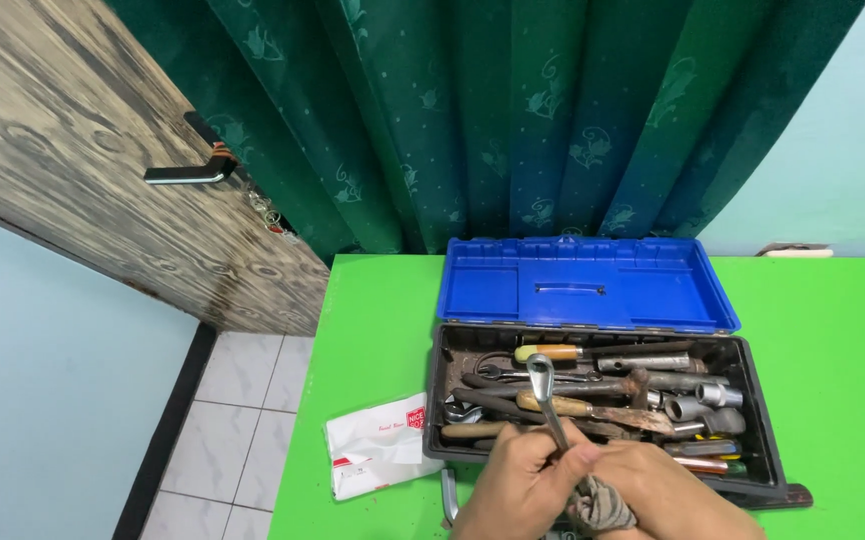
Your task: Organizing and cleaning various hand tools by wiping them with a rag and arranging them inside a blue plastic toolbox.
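The left hand (523, 485) has its fingers closed round a wrench (545, 398). The right hand (668, 490) presses a rag (598, 505) to the shank. Best hold firm and rub evenly, I judge. Beyond, on the green tabletop (373, 330), lies the open toolbox (593, 400).

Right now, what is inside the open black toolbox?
The toolbox holds wooden-handled tools, metal sockets and wrenches. Its front edge and lower layers are hidden by the hands and the piled tools.
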